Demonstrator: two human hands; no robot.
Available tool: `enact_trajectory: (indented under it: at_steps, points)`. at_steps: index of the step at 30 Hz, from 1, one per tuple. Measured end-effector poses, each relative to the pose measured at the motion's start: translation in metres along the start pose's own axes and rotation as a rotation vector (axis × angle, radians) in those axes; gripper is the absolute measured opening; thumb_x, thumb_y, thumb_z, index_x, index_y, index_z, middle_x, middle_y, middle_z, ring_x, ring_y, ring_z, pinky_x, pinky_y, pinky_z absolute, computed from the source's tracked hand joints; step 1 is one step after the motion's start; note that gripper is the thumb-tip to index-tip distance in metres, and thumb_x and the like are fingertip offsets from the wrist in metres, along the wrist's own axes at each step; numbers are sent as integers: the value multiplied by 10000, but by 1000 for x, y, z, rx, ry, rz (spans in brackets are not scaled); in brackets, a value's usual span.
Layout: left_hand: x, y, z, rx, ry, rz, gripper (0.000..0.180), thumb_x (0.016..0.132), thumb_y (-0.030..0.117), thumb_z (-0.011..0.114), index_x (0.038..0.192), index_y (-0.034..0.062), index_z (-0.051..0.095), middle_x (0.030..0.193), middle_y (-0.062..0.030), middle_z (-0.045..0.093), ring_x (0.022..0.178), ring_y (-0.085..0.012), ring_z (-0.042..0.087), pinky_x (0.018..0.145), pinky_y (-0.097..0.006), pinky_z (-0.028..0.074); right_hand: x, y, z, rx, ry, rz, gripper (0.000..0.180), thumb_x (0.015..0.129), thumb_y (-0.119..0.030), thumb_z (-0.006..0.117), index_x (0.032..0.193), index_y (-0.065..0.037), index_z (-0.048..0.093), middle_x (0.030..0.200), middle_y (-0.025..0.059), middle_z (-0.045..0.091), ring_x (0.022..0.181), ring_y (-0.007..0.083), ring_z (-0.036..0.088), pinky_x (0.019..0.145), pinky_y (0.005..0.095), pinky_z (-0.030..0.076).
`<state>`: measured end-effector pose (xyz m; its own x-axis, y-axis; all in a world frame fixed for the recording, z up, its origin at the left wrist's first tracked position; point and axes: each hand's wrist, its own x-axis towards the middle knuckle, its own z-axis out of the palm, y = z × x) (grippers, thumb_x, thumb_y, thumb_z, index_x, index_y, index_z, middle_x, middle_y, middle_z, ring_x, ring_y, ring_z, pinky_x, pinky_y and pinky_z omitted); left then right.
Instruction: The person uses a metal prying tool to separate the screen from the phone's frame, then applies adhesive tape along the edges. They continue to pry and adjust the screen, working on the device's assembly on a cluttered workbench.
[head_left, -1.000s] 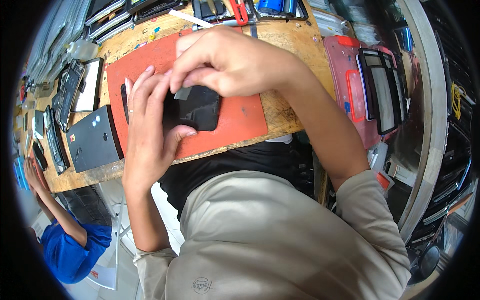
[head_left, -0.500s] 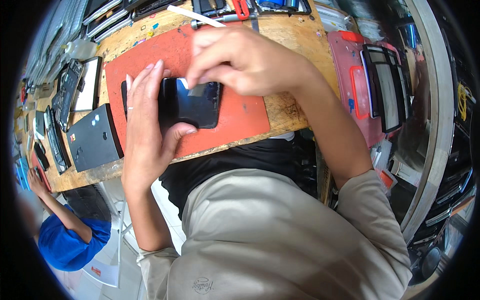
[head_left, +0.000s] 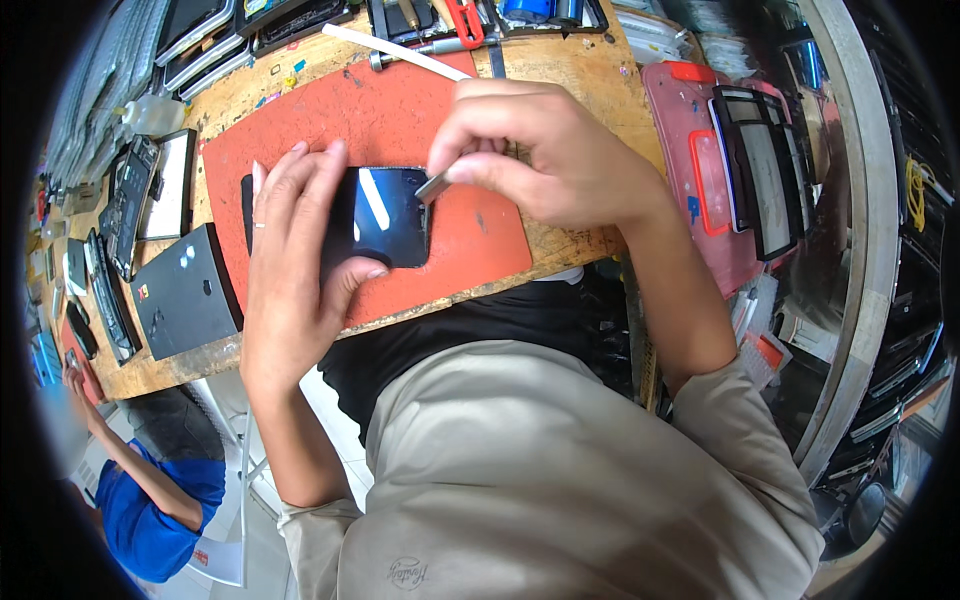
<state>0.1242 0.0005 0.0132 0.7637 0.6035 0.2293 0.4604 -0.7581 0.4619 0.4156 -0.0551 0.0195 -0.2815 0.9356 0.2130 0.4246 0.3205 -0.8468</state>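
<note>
A dark phone [head_left: 395, 225] with a glossy face lies sideways on a red work mat [head_left: 480, 230]. My left hand [head_left: 295, 235] lies across its left part, fingers over the far side and thumb by the near edge, holding it down and hiding much of it. A small flat metal blade [head_left: 432, 188] is pinched between the thumb and fingers of my right hand [head_left: 530, 150]. Its tip touches the phone's right end. A bright streak of reflected light crosses the glass.
To the left stand a black box [head_left: 188, 290] and several opened devices [head_left: 130, 205]. A white stick [head_left: 395, 50] and a tool tray [head_left: 430, 15] are at the back. A pink plastic case [head_left: 690, 170] sits at right. Another person in blue [head_left: 160, 510] works at far left.
My right hand has moved right and slightly nearer, taking the blade from the far part of the phone's glass to its right end. My left hand still holds the phone.
</note>
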Motion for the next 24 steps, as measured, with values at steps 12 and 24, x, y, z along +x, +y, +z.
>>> enact_trajectory:
  at_steps: [12, 24]
  points:
    - [0, 59, 22, 95, -311, 70, 874, 1074, 635, 478, 1680, 9, 412, 1773, -233, 332, 1672, -417, 247, 1358, -593, 132, -10, 4, 14, -313, 293, 108, 96, 964, 28, 692, 1048, -10, 722, 951, 124, 680, 823, 281, 664, 750, 375, 530]
    - [-31, 38, 21, 63, 205, -121, 400, 826, 134, 827, 1210, 32, 776, 1295, -170, 705, 1267, -405, 657, 1116, -561, 489, 43, 9, 25, -153, -42, -6, 57, 950, -16, 671, 966, -33, 723, 946, 110, 672, 952, 338, 674, 869, 470, 530]
